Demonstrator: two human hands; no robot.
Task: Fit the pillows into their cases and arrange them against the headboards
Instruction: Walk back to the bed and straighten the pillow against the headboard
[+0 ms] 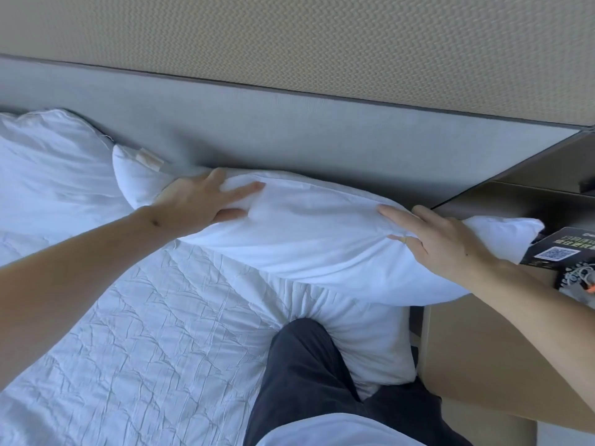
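Note:
A white cased pillow (315, 239) lies along the grey headboard (289, 136) at the right side of the bed. My left hand (199, 201) presses on its left end with fingers spread and fairly straight. My right hand (441, 239) rests flat on its right end, fingers extended over the fabric. The pillow's right corner (515, 233) overhangs the bedside table. A second white pillow (54, 162) lies against the headboard at the far left, and a smaller white corner with a tag (135, 175) pokes out between the two.
The bed (145, 333) has a wrinkled white quilted cover. My knee in dark trousers (306, 365) presses into the mattress. A brown bedside table (476, 342) stands at the right, carrying a black card with a QR code (560, 252). Textured beige wall above the headboard.

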